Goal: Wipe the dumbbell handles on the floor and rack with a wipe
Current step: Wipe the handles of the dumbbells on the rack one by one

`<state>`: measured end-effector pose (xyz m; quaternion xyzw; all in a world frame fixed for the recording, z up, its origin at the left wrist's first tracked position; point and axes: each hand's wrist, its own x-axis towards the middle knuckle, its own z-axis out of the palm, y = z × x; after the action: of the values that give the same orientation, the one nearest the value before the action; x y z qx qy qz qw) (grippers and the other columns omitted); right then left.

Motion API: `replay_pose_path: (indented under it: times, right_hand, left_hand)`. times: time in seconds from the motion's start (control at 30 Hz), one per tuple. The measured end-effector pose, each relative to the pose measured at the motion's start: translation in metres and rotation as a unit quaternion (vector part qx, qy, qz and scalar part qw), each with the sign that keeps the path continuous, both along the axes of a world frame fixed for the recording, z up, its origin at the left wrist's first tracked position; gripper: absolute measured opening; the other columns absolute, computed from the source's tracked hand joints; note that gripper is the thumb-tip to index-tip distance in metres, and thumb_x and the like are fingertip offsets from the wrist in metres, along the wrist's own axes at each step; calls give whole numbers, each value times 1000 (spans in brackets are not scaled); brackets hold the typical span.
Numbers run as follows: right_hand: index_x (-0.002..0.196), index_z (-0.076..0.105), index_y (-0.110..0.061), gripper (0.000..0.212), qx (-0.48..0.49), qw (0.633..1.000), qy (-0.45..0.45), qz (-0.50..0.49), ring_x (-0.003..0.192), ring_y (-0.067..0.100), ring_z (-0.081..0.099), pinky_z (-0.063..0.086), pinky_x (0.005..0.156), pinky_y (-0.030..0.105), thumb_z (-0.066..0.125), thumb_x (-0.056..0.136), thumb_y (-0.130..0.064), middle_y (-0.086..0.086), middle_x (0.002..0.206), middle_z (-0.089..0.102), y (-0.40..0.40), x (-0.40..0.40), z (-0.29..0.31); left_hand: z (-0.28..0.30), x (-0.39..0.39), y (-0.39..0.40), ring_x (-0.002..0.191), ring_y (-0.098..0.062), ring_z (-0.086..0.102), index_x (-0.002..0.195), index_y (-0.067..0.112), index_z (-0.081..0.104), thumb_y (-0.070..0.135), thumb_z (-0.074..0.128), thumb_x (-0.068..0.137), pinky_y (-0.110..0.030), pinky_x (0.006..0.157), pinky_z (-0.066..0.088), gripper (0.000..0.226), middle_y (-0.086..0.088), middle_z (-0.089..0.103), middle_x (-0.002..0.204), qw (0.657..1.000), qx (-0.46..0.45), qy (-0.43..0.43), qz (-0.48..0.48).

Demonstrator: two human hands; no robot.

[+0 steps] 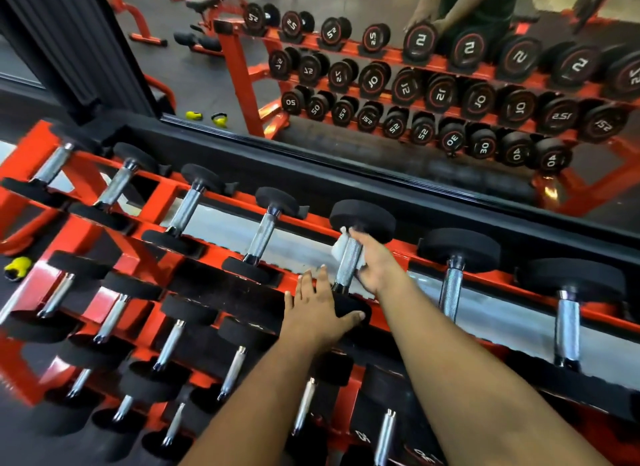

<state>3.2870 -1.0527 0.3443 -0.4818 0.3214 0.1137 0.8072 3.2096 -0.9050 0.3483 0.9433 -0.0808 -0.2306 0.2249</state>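
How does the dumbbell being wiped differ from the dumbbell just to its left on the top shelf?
The wiped dumbbell has a white wipe wrapped round its handle, while the left dumbbell has a bare handle. The right hand holds the first and the left hand rests on its near end; nobody touches the second. The first has larger ends. Both have black ends, a metal handle, and lie on the red rack.

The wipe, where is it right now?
Head view, centre: the wipe is wrapped around a top-row dumbbell handle, gripped by the right hand.
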Motion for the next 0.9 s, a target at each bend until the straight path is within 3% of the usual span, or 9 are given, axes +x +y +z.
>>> replay_pose_path:
  times: [0.17,0.3,0.37,0.43,0.53,0.67,0.73,0.8,0.9]
  right_hand:
    - [102,73,-5,25,-94,981,60,159,91,33,72,58,92,46,77,88,-25,16,98,76,3,-26,-8]
    - [95,67,-8,13,-283,942,59,173,77,23,63,50,71,33,64,97,-20,11,90,71,2,-39,-14]
    - [93,67,-10,11,-312,934,58,165,78,22,61,50,73,35,59,96,-17,12,93,72,-2,-51,-15]
    - [90,67,-12,11,-285,948,52,133,82,26,65,53,81,39,57,94,-13,11,91,73,-7,-65,-8]
    - [102,71,-13,16,-221,973,7,66,102,33,70,53,99,51,59,91,-16,10,102,76,-15,-86,4]
    - [118,66,-9,20,-98,993,-50,-52,104,28,68,54,95,47,57,100,-13,13,112,74,-26,-128,48]
    - [121,65,-6,24,-42,992,-83,-80,105,31,69,55,90,45,57,100,-13,15,112,74,-32,-152,63]
    - [118,66,-10,21,-4,989,-96,-109,95,26,71,55,76,37,58,100,-16,12,106,76,-37,-178,79]
    - [117,66,-10,19,52,983,-108,-141,94,27,72,56,82,40,57,101,-16,13,106,76,-42,-217,96]
  left_hand:
    - [-1,1,-1,157,-27,-9,161,23,-13,75,57,85,-51,126,-4,115,-11,-12,169,1000,0,3,2]
    - [1,1,0,157,-28,-8,161,24,-13,75,57,84,-52,125,-4,116,-12,-11,169,1000,3,7,5]
    - [2,0,0,157,-28,-8,162,23,-12,77,56,83,-52,125,-4,117,-13,-10,169,1000,0,4,5]
    - [4,-4,-2,157,-28,-8,162,22,-11,78,55,83,-54,125,-4,117,-15,-8,169,1000,4,-8,3]
    - [7,-10,-4,157,-28,-7,161,22,-11,79,52,84,-59,123,-4,115,-16,-8,169,1000,16,-11,7]
    - [22,-28,-12,157,-30,-7,162,16,-4,79,40,90,-61,122,-4,105,-17,-7,169,997,3,-46,56]
    - [31,-47,-23,157,-28,1,162,13,10,81,32,89,-55,124,2,102,-16,6,169,988,-60,-104,95]
    - [41,-73,-41,152,-29,24,156,13,30,87,30,83,-49,125,18,105,-12,33,161,970,-173,-114,129]
    - [61,-116,-72,118,-21,62,127,12,62,82,52,82,-41,105,47,83,-2,69,119,915,-354,-2,195]
